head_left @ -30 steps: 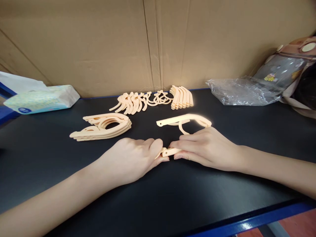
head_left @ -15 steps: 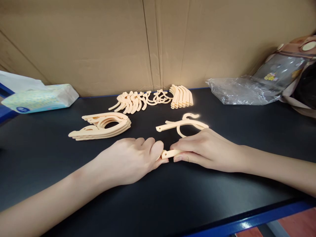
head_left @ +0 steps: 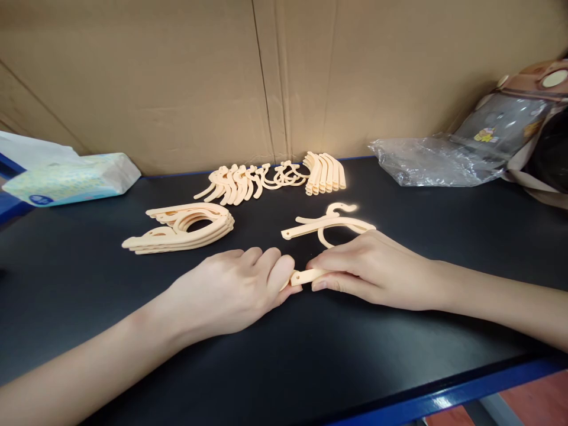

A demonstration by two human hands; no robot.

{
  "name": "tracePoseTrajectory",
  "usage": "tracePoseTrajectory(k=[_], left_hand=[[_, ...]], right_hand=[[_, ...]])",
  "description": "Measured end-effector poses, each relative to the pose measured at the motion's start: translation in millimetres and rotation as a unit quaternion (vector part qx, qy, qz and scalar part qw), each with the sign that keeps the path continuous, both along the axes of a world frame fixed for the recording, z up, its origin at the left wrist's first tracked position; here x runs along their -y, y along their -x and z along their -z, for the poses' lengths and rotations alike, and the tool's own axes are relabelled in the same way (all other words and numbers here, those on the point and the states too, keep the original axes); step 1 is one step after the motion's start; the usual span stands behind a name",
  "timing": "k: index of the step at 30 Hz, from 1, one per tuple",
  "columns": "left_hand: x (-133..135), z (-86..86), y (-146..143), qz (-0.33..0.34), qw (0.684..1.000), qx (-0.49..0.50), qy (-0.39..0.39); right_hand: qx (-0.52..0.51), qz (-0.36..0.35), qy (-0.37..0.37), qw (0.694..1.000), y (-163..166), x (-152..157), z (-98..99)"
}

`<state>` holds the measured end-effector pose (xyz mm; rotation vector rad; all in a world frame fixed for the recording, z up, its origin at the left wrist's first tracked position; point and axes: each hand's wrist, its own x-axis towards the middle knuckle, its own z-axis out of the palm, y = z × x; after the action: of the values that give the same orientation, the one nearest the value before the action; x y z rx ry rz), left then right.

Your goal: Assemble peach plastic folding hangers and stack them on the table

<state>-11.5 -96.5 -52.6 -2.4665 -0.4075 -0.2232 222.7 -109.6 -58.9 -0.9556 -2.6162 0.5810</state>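
My left hand [head_left: 233, 290] and my right hand [head_left: 370, 269] rest on the black tabletop [head_left: 284, 349], fingertips meeting at a peach plastic hanger piece [head_left: 306, 276]. Both hands pinch that piece, which belongs to a folding hanger [head_left: 331, 223] whose arm and hook stick out behind my right hand. To the left lies a stack of finished folded hangers [head_left: 181, 228]. Farther back sit a row of loose hook and arm parts [head_left: 248, 182] and a bundle of curved arms [head_left: 325, 174].
A cardboard wall [head_left: 266, 77] closes the back. A tissue pack [head_left: 66, 179] lies at the far left, a crumpled clear plastic bag [head_left: 432, 163] and a clear bottle [head_left: 510, 121] at the far right. The table's blue front edge [head_left: 465, 393] runs bottom right.
The hanger behind my right hand has turned, so its hook now points up and back. Both hands stay pinched on the piece in nearly the same place.
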Motion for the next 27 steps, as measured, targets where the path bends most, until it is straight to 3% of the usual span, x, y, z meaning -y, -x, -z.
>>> tracePoseTrajectory(k=[8,20,27], left_hand=[[1,8.7,-1,-0.020,0.990,0.067,0.123],[0,12.7,0,-0.015,0.989,0.074,0.123],[2,7.7,-3,-0.007,0.984,0.044,0.173]], right_hand=[[0.010,-0.004,-0.041,0.999,1,-1,-1.2],[0.069,0.006,-0.109,0.992,4,5,1.6],[0.088,-0.007,-0.159,0.983,6,5,5.7]])
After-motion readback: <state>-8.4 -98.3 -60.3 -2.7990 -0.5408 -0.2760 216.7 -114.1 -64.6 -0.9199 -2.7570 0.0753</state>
